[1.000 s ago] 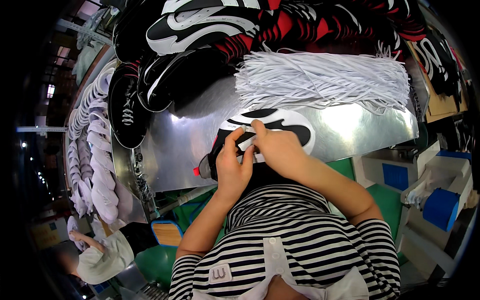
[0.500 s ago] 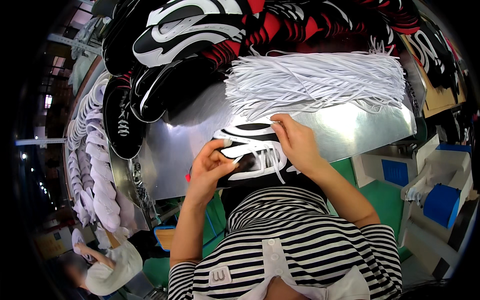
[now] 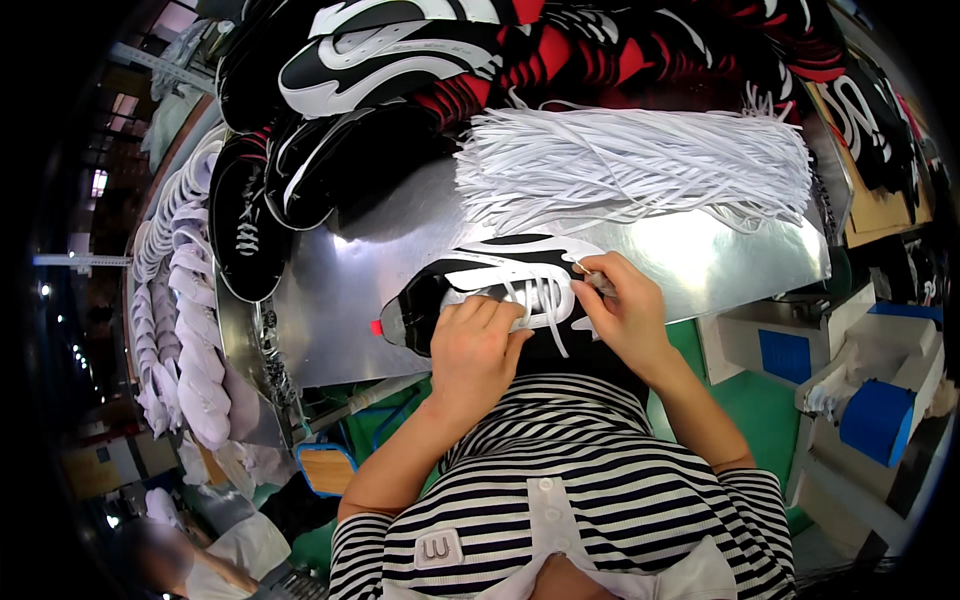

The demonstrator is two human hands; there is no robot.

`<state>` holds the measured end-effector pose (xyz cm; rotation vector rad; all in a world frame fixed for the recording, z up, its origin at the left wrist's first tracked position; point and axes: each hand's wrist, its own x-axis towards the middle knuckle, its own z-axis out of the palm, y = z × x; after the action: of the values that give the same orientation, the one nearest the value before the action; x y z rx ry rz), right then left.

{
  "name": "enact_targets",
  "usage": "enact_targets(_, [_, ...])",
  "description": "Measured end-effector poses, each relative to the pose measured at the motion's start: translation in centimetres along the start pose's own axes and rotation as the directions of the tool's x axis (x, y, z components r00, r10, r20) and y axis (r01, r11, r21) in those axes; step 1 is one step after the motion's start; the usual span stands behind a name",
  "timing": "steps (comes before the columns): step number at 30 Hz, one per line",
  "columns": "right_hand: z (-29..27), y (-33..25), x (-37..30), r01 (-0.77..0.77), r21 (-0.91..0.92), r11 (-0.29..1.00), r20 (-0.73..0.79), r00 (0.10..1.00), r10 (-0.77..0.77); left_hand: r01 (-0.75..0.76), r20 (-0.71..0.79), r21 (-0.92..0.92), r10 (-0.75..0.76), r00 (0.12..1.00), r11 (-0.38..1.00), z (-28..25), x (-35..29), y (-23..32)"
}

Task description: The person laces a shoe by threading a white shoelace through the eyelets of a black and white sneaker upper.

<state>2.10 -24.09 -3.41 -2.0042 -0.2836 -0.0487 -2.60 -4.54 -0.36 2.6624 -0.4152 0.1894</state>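
Shoe with curved black-and-white panels lies on shiny metal table; left hand curls over its opening, perhaps for steadying, grasp unclear. Right hand pinches small pale piece near toe.

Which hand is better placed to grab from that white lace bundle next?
Probably the right hand: it's closer to the white lace bundle, while the left hand is farther off, by the opening of the shoe.

two sets of fingers over one shoe, one lace bundle, one wood-topped stool, one co-worker
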Motion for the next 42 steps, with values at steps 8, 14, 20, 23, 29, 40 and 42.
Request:
enact_targets(8, [1.9,-0.3,2.9,0.208,-0.393,0.896,0.185,0.972,-0.144,0.008,-0.002,-0.072,-0.008,1.0,0.997,0.3,0.6,-0.2])
enact_targets(14, [2.6,1.3,3.1,0.248,-0.383,0.89,0.172,0.965,-0.196,0.055,-0.002,-0.136,-0.056,0.998,0.989,1.0,0.6,-1.3])
enact_targets(20, [2.3,1.9,2.1,0.307,-0.185,0.934,0.04,0.952,-0.305,0.184,0.192,-0.207,-0.144,0.971,0.961,1.0,0.8,-1.8])
enact_targets(23, [1.8,1.9,2.1,0.382,-0.164,0.91,0.073,0.924,-0.375,0.188,0.162,-0.243,-0.152,0.975,0.952,1.0,0.9,-1.7])
enact_targets(29, [1.2,2.7,1.6,0.264,-0.005,0.965,-0.021,0.964,-0.264,0.09,0.001,-0.233,-0.092,0.996,0.968,0.6,1.0,-1.5])
enact_targets(40, [0.2,-2.4,-1.6,0.227,-0.207,0.952,0.137,0.97,-0.201,0.079,-0.132,-0.162,-0.101,0.986,0.984,-0.1,2.3,-1.5])
enact_targets(42, [-0.9,-3.1,-2.9,0.465,-0.259,0.847,0.32,0.868,-0.379,0.064,-0.188,-0.131,-0.089,0.978,0.989,-0.2,2.4,-2.5])
